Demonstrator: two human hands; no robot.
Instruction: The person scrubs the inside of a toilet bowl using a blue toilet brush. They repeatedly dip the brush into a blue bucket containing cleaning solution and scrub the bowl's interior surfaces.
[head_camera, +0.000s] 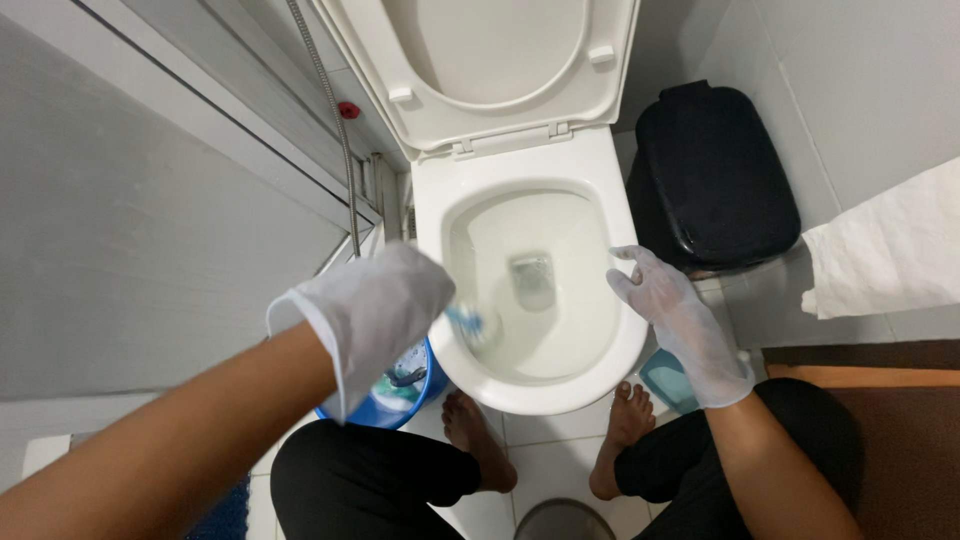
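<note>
A: The left hand (375, 305), in a thin white glove, is clenched around a blue-handled brush (475, 325) whose blurred head sits inside the toilet bowl (545, 290), against the near left wall just under the rim

B: And the other one?

A: The right hand (675, 315), gloved too, is released, fingers spread, hovering at the bowl's right edge and gripping nothing

B: What worries you there?

A: Splash, I'd say. The brush looks to be moving fast and it's close to the rim, so a flick could throw water onto the bare feet (475, 440) planted on the floor tiles right at the base of the bowl

B: Anything else in range?

A: A blue bucket (405, 395) stands just left of the bowl, under the left wrist, and a forearm swing could knock it. A black bin (715, 175) stands to the right, near the open hand. Wet tiles under bare soles also make a slip likely if the person shifts weight while leaning over

B: The seat?

A: The lid and seat (490, 60) are propped upright; a bump could drop them onto the working hand
</note>
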